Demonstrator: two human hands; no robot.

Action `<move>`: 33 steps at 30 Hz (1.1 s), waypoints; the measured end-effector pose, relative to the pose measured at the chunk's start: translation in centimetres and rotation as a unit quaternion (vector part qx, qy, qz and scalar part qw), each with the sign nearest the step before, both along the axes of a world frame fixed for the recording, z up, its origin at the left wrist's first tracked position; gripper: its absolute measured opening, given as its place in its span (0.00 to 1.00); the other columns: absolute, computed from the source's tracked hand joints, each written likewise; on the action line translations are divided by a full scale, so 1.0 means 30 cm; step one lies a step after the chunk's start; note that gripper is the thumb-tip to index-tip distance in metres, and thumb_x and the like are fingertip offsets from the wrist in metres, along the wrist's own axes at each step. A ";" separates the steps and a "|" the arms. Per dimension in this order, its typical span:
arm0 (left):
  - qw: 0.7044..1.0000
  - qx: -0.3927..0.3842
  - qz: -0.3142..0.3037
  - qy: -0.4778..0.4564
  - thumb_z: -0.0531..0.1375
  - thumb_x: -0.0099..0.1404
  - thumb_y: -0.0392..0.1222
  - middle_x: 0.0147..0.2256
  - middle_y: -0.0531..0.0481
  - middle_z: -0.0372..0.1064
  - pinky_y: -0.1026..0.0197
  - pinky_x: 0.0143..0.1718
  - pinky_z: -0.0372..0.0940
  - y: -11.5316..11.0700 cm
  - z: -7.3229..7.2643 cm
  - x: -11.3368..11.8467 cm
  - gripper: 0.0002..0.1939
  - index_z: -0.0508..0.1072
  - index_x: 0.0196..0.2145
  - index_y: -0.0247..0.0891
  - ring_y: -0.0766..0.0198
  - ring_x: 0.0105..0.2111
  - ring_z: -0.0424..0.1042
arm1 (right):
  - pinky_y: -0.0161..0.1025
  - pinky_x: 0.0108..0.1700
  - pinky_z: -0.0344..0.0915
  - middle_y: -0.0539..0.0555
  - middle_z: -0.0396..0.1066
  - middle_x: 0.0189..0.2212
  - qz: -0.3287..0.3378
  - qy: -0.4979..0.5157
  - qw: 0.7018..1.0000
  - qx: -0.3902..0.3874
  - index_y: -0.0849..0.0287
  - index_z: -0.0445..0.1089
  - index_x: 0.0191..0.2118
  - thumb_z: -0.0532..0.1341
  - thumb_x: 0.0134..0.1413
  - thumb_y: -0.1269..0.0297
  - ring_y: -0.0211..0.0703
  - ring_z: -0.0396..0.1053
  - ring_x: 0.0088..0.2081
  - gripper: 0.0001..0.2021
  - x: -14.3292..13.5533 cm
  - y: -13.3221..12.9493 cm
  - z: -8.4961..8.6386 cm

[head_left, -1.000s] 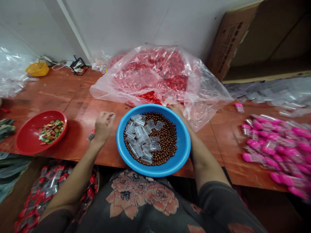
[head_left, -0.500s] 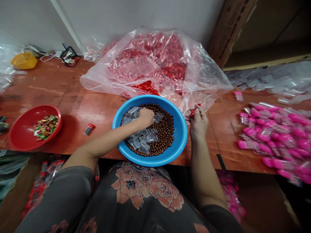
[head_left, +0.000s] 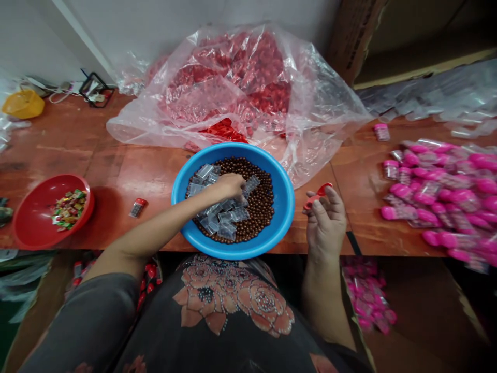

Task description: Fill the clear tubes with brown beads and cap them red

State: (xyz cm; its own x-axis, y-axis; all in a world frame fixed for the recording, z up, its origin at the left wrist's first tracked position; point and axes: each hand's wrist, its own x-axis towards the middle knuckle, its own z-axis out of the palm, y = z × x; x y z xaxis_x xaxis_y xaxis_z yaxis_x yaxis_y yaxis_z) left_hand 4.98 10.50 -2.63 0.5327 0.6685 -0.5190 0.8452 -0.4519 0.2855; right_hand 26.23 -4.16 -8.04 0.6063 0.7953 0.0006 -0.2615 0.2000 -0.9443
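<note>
My left hand [head_left: 232,185] is in the blue basin [head_left: 285,217], fingers curled down. A small clear plastic container [head_left: 251,183] shows at its fingertips and appears to be in its grip, though the fingers hide part of it. Brown round beads [head_left: 259,215] fill the basin, and several more clear containers [head_left: 226,228] lie on them at the left and middle. To the right of the basin, my right hand [head_left: 326,220] pinches a red flip-top cap [head_left: 320,192], its lid raised, between thumb and fingers above the table.
Behind the basin sprawls a clear bag of red caps [head_left: 233,88]. Pink-capped containers [head_left: 446,191] are heaped at right. At left sit a filled red-capped container [head_left: 137,207] and a red bowl [head_left: 31,217] with wrapped sweets. The table's front edge [head_left: 388,254] runs close to me.
My right hand has moved back from the bag edge and turned, showing the red cap with its lid up. My left hand stays in the basin. The view has shifted slightly.
</note>
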 end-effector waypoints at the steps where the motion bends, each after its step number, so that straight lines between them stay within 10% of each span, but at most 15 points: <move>1: 1.000 -0.005 -0.003 0.012 0.70 0.53 0.45 0.45 0.46 0.78 0.62 0.45 0.65 0.005 -0.011 0.020 0.22 0.80 0.46 0.39 0.52 0.47 0.74 | 0.31 0.31 0.67 0.50 0.75 0.37 0.008 0.003 1.000 -0.006 0.49 0.70 0.52 0.71 0.47 0.64 0.37 0.74 0.38 0.24 -0.001 -0.006 0.003; 7: 0.998 0.019 0.009 0.051 0.72 0.51 0.42 0.46 0.42 0.78 0.63 0.46 0.66 0.018 -0.063 0.116 0.22 0.81 0.44 0.36 0.52 0.48 0.75 | 0.37 0.35 0.73 0.49 0.75 0.39 0.044 0.009 0.999 -0.025 0.43 0.56 0.64 0.72 0.44 0.64 0.39 0.75 0.36 0.41 -0.017 -0.036 0.015; 12: 0.998 0.001 0.034 0.059 0.74 0.42 0.32 0.44 0.35 0.78 0.57 0.49 0.67 0.058 -0.090 0.150 0.24 0.81 0.41 0.30 0.44 0.48 0.75 | 0.36 0.33 0.74 0.50 0.75 0.39 0.053 0.004 0.998 -0.042 0.47 0.63 0.58 0.71 0.45 0.63 0.37 0.74 0.32 0.33 -0.021 -0.053 -0.004; 18: 0.990 -0.106 0.087 -0.025 0.71 0.49 0.31 0.30 0.48 0.78 0.64 0.43 0.69 0.052 -0.115 0.139 0.10 0.81 0.32 0.35 0.56 0.39 0.77 | 0.38 0.39 0.76 0.48 0.75 0.39 0.057 0.030 0.998 -0.023 0.52 0.67 0.45 0.72 0.44 0.66 0.37 0.76 0.35 0.21 -0.033 -0.056 -0.005; 33: 0.846 -0.389 0.219 -0.292 0.67 0.50 0.26 0.24 0.55 0.71 0.66 0.31 0.69 0.010 -0.249 0.078 0.10 0.74 0.31 0.34 0.69 0.25 0.72 | 0.31 0.36 0.72 0.47 0.79 0.33 0.060 0.089 0.994 -0.019 0.57 0.70 0.29 0.75 0.36 0.69 0.33 0.75 0.32 0.14 -0.032 -0.053 -0.005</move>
